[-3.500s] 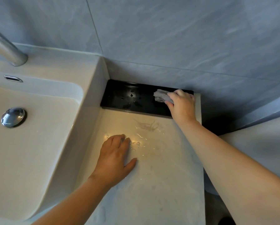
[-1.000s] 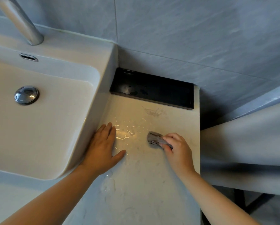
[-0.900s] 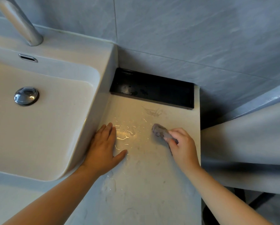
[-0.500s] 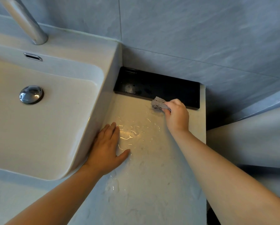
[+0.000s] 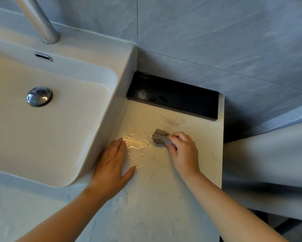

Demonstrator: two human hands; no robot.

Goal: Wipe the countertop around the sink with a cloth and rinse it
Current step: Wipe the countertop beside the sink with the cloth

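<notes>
Sticking out past the curled fingertips of the right hand (image 5: 184,152), a small crumpled grey cloth (image 5: 159,138) lies pressed on the wet pale marble countertop (image 5: 164,198). Flat and relaxed, the left hand (image 5: 111,169) rests beside the white rectangular sink (image 5: 124,70).

Bare left hand (image 5: 111,168), right hand (image 5: 183,152)

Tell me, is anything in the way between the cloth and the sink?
Yes. The left hand rests flat on the countertop beside the sink wall, roughly between the sink and the cloth that the right hand grips. Water lies there too.
</notes>
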